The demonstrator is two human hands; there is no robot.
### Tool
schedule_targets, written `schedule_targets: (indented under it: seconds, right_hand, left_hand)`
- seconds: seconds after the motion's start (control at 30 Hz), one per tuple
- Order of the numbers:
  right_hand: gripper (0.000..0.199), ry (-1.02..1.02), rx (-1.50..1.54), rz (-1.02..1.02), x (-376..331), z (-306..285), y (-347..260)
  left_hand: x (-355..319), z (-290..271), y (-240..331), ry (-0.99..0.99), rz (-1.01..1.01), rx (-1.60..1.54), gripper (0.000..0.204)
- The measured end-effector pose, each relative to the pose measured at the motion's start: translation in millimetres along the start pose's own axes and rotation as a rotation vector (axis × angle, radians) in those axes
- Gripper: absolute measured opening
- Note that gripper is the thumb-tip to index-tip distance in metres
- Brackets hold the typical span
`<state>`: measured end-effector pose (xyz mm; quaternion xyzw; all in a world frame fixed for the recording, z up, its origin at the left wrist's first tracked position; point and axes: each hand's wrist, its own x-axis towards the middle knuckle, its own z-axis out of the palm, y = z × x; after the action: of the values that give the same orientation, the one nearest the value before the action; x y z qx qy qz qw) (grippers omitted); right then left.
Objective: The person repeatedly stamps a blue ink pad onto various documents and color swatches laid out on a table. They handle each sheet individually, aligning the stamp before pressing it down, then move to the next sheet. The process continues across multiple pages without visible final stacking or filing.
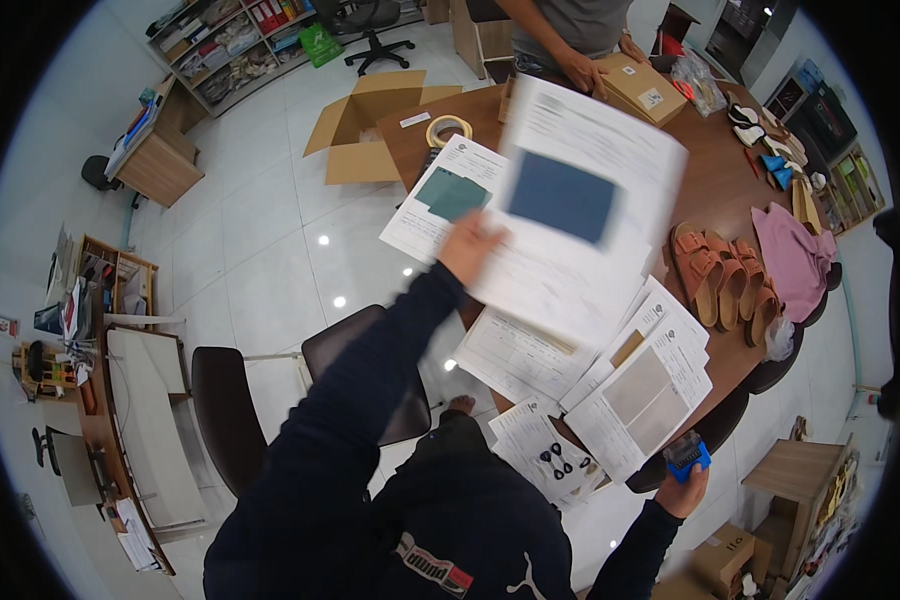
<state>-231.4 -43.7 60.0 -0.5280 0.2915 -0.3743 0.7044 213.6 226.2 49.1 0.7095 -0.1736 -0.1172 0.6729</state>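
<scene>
My left hand is closed on the edge of a white sheet with a dark blue swatch. It is lifted over the table and smeared by motion. Behind it lies a sheet with green swatches. My right hand, low at the right, grips a small blue and dark block that looks like a self-inking stamp. Near it, a sheet with a grey swatch tops overlapping papers. At the near edge rests a sheet with small dark looped pieces.
Brown sandals and a pink cloth occupy the table's right side. Across it, another person's hand touches a cardboard box. A tape roll sits by an open carton. Dark chairs stand left.
</scene>
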Motion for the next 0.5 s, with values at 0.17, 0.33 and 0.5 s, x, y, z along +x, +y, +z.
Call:
schedule_targets:
  seconds: [0.17, 0.33, 0.5]
  right_hand:
    - [0.040, 0.106, -0.070, 0.044, -9.2, 4.3, 8.1]
    - [0.029, 0.267, -0.478, 0.138, -17.5, 12.1, 14.2]
    - [0.036, 0.315, -0.610, 0.062, 8.6, -5.9, 12.5]
  left_hand:
    - [79.6, -181.6, -40.0, 0.023, 0.061, 0.065, 0.031]
    - [133.2, -241.6, -104.4, 0.011, -0.151, 0.893, 0.052]
    - [116.9, -135.8, -60.3, 0.362, 0.280, 0.957, 0.048]
